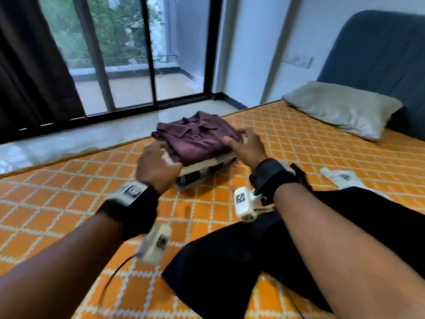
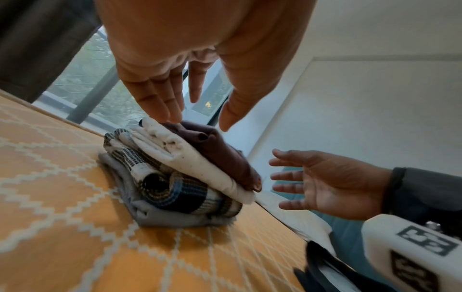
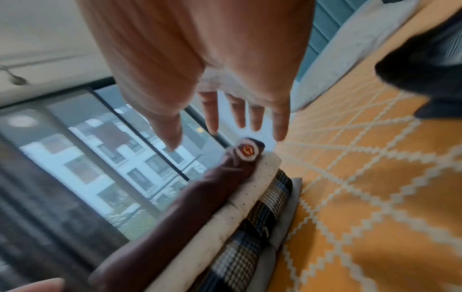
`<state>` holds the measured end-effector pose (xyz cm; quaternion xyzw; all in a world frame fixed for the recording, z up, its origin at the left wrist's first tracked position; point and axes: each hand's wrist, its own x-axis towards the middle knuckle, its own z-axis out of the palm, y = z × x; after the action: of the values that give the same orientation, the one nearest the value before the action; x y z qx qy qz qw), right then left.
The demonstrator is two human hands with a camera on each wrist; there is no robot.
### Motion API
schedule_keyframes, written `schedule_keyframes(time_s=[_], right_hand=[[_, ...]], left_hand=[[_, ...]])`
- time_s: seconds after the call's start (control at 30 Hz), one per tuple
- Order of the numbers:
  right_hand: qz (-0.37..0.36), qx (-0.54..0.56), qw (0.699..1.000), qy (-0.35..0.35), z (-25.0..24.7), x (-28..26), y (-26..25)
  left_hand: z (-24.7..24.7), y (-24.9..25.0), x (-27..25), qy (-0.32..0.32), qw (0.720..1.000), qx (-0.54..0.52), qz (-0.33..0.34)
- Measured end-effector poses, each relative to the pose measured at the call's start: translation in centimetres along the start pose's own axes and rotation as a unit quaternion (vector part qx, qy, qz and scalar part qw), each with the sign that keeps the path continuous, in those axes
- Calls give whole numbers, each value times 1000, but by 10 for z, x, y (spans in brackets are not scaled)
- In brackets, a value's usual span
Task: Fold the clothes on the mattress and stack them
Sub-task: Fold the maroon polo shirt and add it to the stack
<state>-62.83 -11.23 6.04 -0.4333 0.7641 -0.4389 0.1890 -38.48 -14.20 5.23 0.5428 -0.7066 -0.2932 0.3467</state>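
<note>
A stack of folded clothes point(image 1: 200, 155) sits on the orange lattice-patterned mattress point(image 1: 69, 203) near its far edge. A maroon shirt point(image 1: 195, 137) lies on top, over a cream garment point(image 2: 200, 164), a checked one point(image 2: 175, 191) and a grey one point(image 2: 175, 217). My left hand point(image 1: 158, 162) is at the stack's left side, fingers straight, fingertips point(image 2: 172, 116) touching the top layers. My right hand point(image 1: 246, 146) is at the right side, fingers spread and holding nothing. A black garment point(image 1: 276, 249) lies spread out near me, under my right forearm.
A grey pillow point(image 1: 342, 109) lies at the far right against a blue headboard point(image 1: 379, 54). A small white item point(image 1: 342, 178) lies on the mattress to the right of the stack. Beyond the mattress edge are pale floor point(image 1: 69, 143) and a glass sliding door point(image 1: 128, 54).
</note>
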Motion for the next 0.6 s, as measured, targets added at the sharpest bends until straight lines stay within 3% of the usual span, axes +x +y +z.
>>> schedule_keyframes(time_s=[0.17,0.3,0.4,0.5,0.6], right_hand=[[-63,-122,978,-155,-78,-136,2],[-107,-287,944,-123,-156,-234,34],[-25,-414,903,-115,-220,-297,77],[74,-480,865,-128,-260,-333,126],[101,-473,866,-128,-280,-347,164]], left_hand=[[-19,9,-121,-58,997,-3,44],[-19,32,-220,-128,988,-29,76],[-4,55,-273,-187,978,-1,89],[20,71,-305,-284,947,86,119],[52,82,-319,-336,911,168,168]])
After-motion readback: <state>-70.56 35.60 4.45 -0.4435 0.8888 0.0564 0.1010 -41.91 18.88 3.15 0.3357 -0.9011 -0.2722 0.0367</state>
